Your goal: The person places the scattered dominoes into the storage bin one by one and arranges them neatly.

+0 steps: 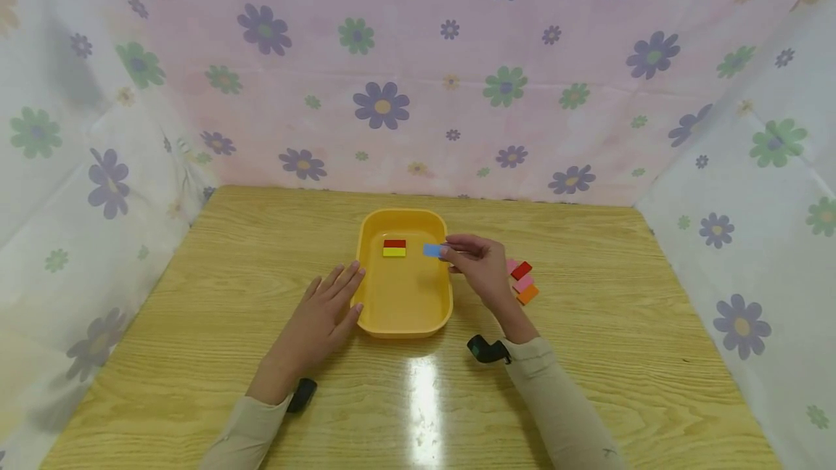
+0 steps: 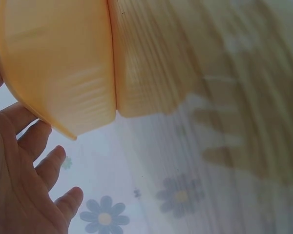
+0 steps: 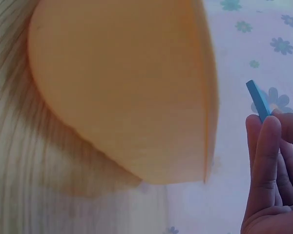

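Note:
In the head view my right hand pinches a blue rectangular tile between thumb and fingertips, over the right rim of a yellow tray. The right wrist view shows this thin tile edge-on, raised above the tray's rim. My left hand lies with fairly straight fingers against the tray's left rim. In the left wrist view those fingers touch the rim from outside. Inside the tray, a red tile and a yellow tile lie side by side, long edges together.
Right of the tray, partly behind my right hand, lie several tiles: a red one, pink ones and an orange one. They rest on a wooden table. Flowered cloth hangs behind and at both sides.

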The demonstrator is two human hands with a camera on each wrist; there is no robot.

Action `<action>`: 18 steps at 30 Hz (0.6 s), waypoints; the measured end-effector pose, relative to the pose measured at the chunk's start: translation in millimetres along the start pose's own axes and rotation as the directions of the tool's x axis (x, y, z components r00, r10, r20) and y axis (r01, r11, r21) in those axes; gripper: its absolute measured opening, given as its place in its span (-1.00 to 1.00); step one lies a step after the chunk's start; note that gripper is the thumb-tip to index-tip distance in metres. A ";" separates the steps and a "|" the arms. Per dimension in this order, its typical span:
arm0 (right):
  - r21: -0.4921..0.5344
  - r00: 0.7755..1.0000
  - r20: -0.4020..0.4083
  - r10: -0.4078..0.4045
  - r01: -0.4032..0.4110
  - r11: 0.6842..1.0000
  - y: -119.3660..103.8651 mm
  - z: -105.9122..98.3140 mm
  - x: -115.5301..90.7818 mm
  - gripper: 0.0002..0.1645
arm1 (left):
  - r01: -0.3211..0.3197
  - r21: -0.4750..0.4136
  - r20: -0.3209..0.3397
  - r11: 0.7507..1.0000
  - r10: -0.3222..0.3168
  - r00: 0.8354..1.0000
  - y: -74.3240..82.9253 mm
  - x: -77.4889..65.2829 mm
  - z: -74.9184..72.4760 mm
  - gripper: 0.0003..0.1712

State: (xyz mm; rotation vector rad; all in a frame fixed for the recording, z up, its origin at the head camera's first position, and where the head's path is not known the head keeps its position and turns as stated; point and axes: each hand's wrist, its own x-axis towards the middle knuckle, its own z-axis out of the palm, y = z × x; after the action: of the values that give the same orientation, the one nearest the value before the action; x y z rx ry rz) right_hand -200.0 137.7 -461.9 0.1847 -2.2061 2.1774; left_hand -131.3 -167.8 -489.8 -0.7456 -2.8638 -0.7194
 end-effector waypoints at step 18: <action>-0.027 0.999 -0.014 0.038 -0.039 0.999 -24.6 36.6 29.0 -0.73 | 0.000 0.032 0.013 0.999 0.000 1.000 -1.3 0.1 0.5 -0.29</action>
State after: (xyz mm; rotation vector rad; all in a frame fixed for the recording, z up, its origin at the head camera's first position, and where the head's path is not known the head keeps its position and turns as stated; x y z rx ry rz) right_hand -224.0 99.2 -434.9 0.1278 -2.2493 2.1603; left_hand -132.0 -168.5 -490.8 -0.7485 -2.8800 -0.6689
